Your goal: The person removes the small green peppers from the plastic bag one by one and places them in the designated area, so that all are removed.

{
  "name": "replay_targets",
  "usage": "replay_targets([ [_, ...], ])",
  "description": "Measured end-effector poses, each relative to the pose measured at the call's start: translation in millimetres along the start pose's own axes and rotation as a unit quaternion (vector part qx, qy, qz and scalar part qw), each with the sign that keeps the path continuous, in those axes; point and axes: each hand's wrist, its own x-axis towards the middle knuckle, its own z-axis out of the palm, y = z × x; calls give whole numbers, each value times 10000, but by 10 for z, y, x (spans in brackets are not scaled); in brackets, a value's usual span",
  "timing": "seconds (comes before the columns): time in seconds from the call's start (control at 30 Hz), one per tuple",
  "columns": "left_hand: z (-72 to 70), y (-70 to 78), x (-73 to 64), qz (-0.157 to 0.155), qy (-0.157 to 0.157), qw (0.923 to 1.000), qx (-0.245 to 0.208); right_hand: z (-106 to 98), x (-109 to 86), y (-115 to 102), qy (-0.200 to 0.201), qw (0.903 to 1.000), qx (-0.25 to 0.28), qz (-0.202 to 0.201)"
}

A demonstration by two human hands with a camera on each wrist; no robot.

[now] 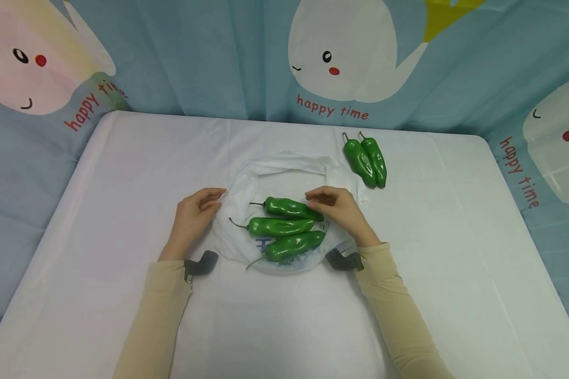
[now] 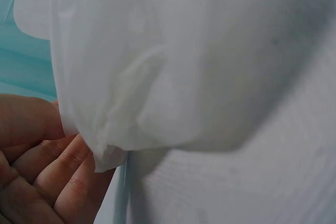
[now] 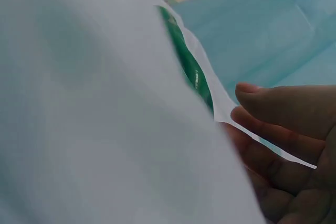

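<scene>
A white plastic bag [image 1: 241, 181] lies spread open on the table, blue print showing inside. Three green peppers [image 1: 281, 227] with long stems lie side by side in its mouth. At the bag's left edge, my left hand [image 1: 195, 216] pinches the thin plastic between thumb and fingers; the left wrist view shows the bag's gathered edge [image 2: 107, 158] there. My right hand [image 1: 339, 209] is over the bag's right side, its fingertips at the tip of the farthest pepper [image 1: 289, 207]. In the right wrist view its thumb [image 3: 283, 106] stands apart from the fingers, near the bag's rim.
Two more green peppers [image 1: 359, 162] lie together at the back right, just beyond the bag. The table has a white cloth [image 1: 123, 210]. A blue curtain [image 1: 208, 63] with whale prints hangs along its far edge and sides.
</scene>
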Motion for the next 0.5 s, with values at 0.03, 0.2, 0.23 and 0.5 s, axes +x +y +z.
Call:
replay_targets([
  [0.03, 0, -1, 0, 1, 0, 10000, 4, 5, 0, 4, -39, 10000, -26, -13],
  [0.2, 2, -2, -1, 12, -5, 10000, 31, 27, 2, 14, -192, 9997, -159, -69],
  [0.23, 2, -2, 0, 13, -5, 10000, 32, 28, 2, 14, -210, 9996, -194, -64],
  [0.5, 0, 1, -1, 51, 6, 10000, 16, 28, 3, 50, -289, 9993, -236, -72],
])
